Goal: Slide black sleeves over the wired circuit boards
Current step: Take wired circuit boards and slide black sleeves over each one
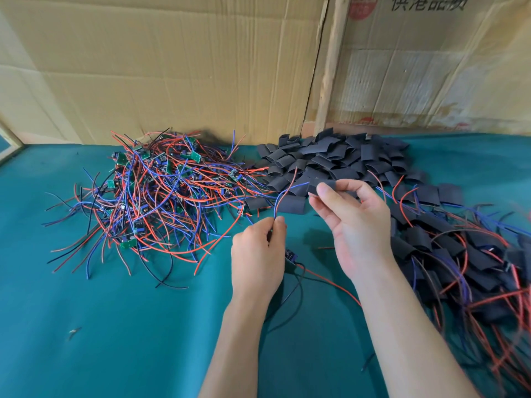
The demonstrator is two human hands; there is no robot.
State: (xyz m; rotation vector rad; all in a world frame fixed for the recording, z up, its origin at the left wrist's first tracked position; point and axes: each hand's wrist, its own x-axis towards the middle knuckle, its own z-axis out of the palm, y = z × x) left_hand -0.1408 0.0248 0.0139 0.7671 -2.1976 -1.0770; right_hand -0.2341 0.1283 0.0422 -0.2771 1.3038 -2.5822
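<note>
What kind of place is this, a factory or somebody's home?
Probably a small hand-assembly workbench, though the room itself is out of view. A heap of wired circuit boards and a pile of black sleeves lie on green cloth, with flattened cardboard as a backdrop.

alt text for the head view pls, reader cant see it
Seen from above, a person's right hand pinches a black sleeve while the left hand pinches the red and blue wires of a circuit board. On the green cloth lie a tangle of wired boards at left and loose sleeves behind.
</note>
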